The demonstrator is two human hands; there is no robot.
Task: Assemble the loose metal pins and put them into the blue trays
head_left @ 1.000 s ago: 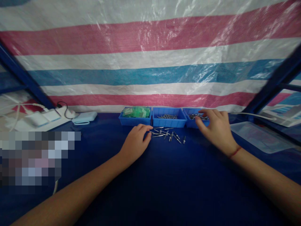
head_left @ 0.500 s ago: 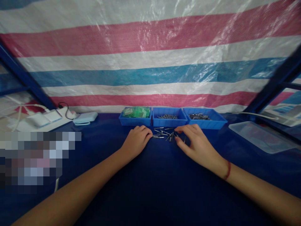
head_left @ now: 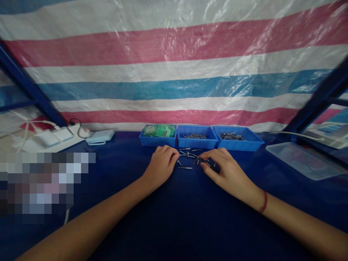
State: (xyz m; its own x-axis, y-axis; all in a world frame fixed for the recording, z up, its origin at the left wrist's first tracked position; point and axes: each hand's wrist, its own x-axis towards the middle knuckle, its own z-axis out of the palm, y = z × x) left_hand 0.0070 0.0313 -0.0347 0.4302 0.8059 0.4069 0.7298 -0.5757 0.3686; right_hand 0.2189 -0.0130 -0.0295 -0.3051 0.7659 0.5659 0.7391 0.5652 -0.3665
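Several silver blind rivets [head_left: 187, 154] lie loosely on the dark blue tabletop [head_left: 174, 214] between my hands. My left hand [head_left: 162, 163] is at the left edge of this group, thumb and forefinger pressed together; whether a rivet is between the tips is hidden. At the right edge, my right hand [head_left: 224, 165] has its thumb and forefinger slightly apart around a small cluster of rivets, touching or nearly touching them. Behind them, the middle blue bin [head_left: 197, 144] holds more rivets, as does the right blue bin [head_left: 240, 145].
Beside the middle bin, the left blue bin [head_left: 157, 141] contains green-and-clear packets. A translucent plastic lid [head_left: 304, 161] lies at right. To the left are a power strip [head_left: 58, 143] with cables and a light blue case [head_left: 100, 137]. A striped sheet [head_left: 174, 87] hangs behind.
My right hand has come from the right bin down to the loose rivets. My left hand's fingertips have closed together, and some rivets near it have shifted.
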